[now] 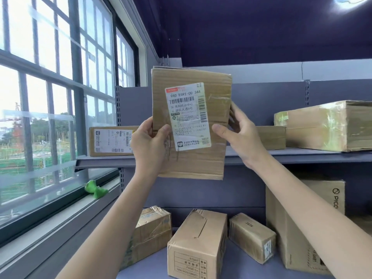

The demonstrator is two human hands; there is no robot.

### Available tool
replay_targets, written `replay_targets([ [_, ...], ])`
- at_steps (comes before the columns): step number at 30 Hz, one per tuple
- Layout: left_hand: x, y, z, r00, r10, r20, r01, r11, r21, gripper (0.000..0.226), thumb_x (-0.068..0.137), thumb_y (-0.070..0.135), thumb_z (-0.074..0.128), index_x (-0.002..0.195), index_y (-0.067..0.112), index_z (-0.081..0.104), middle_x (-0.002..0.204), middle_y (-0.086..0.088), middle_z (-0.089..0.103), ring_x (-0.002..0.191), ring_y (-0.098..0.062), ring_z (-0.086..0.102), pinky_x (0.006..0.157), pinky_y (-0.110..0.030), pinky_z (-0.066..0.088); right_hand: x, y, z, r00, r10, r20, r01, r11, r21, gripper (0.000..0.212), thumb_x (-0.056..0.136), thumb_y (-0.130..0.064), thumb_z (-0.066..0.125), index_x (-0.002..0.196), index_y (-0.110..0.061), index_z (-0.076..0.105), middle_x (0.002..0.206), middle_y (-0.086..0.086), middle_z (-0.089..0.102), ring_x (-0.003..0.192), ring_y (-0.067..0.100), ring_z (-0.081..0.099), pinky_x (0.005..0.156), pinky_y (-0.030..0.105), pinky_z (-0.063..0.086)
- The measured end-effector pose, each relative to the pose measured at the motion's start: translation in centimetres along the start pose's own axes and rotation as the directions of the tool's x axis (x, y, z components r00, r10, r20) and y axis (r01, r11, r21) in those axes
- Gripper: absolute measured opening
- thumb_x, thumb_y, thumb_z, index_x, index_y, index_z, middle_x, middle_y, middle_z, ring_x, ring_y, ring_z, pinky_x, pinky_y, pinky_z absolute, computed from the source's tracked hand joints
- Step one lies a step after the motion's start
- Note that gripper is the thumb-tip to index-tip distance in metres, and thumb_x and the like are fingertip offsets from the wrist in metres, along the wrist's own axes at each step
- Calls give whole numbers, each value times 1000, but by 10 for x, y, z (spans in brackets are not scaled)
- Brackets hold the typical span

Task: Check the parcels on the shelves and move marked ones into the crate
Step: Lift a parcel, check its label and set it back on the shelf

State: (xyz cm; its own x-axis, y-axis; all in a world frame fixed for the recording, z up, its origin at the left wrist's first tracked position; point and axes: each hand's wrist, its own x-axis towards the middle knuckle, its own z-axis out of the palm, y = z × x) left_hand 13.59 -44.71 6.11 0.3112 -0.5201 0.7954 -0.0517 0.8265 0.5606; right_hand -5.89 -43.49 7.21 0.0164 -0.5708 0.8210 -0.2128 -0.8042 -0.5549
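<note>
We start with the shelves (281,156), a grey unit beside the window (50,97). On the upper board sit a large taped box (330,125) at the right, a low flat one (271,136) next to it, and a labelled box (112,140) at the left. The lower board holds a tall box (298,228) at the right and three smaller ones, with the nearest (197,244) in the middle.

We hold one flat parcel (191,125) up off the shelves, upright and slightly tilted, with its label (188,115) facing us. Our left hand (150,146) grips its lower left edge, thumb on the front and fingers out of sight behind. Our right hand (241,133) grips the right edge the same way, thumb across the front just beside the label. Both grips are closed on the cardboard.

We judge we are reading the label for a mark. No crate shows in view, so we will have to turn to find it. The front is covered in glossy tape, so a thumb could slide if we loosen one hand while turning. A dropped parcel could knock the boxes below. We could also miss a mark on a hidden side.
</note>
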Motion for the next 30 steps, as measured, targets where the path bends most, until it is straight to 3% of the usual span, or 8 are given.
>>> replay_targets([
  [3, 2, -3, 0, 994, -55, -90, 44, 992, -122, 15, 80, 14, 63, 91, 23, 66, 89, -3, 71, 86, -24, 68, 87, -50, 53, -6, 8, 4, 983, 181, -41, -183, 982, -40, 85, 73, -32, 76, 143, -26, 29, 145, -5, 38, 131, 11, 38, 105, 33, 38],
  [6, 4, -2, 5, 985, -121, -120, 85, 959, -271, 18, 89, 3, 57, 101, 16, 55, 92, -5, 68, 88, -23, 65, 90, -49, 51, -12, 14, 5, 979, 201, -36, -201, 980, -4, 65, 72, -26, 77, 129, -22, 45, 115, -16, 57, 95, -12, 56, 76, 5, 44],
  [8, 3, 0, 8, 990, -120, -76, 94, 955, -283, 25, 90, 2, 56, 102, 22, 46, 97, -5, 65, 88, -19, 64, 87, -45, 53, -12, 15, 6, 986, 152, -69, -152, 988, 12, 59, 72, -20, 77, 123, -22, 50, 103, -19, 60, 82, -16, 58, 67, 2, 45],
  [12, 17, -7, 2, 995, -95, 37, 98, 990, -101, 81, 74, 23, 76, 136, 23, 24, 128, -8, 50, 114, -19, 55, 96, -45, 48, -7, 7, -2, 975, 47, -216, -50, 999, -10, 42, 75, -16, 76, 112, -22, 58, 95, -15, 64, 76, -14, 60, 68, 7, 48],
  [16, 31, -10, -5, 999, 29, -33, -22, 983, 183, 122, 56, 42, 84, 148, 21, 7, 152, -5, 22, 141, -17, 23, 117, -41, 22, 2, -6, -22, 955, -40, -295, 8, 994, -106, 23, 75, -17, 75, 94, -21, 63, 77, -11, 63, 58, -7, 58, 54, 12, 46],
  [18, 37, -9, -8, 997, 67, -37, -56, 965, 257, 115, 62, 32, 84, 148, 16, 9, 154, -3, 22, 141, -14, 21, 117, -32, 17, 6, -9, -33, 949, -97, -300, 34, 977, -209, 22, 73, -19, 77, 91, -23, 63, 76, -13, 62, 61, -5, 56, 58, 16, 47],
  [24, 37, -8, -6, 990, 62, 123, -103, 925, 366, 52, 69, 26, 81, 113, 15, 56, 106, 3, 63, 99, -14, 60, 91, -37, 50, 13, -9, -43, 950, -214, -228, 130, 933, -335, 26, 73, -17, 77, 93, -19, 61, 94, -13, 60, 84, -5, 55, 72, 9, 45],
  [30, 39, -19, -4, 996, 13, 84, -44, 924, 381, 43, 70, 28, 80, 102, 19, 53, 99, 6, 60, 98, -16, 59, 86, -35, 49, 23, -6, -36, 966, -176, -190, 82, 904, -420, 69, 80, -28, 70, 139, -16, 38, 139, -1, 46, 125, 9, 43, 96, 14, 33],
])
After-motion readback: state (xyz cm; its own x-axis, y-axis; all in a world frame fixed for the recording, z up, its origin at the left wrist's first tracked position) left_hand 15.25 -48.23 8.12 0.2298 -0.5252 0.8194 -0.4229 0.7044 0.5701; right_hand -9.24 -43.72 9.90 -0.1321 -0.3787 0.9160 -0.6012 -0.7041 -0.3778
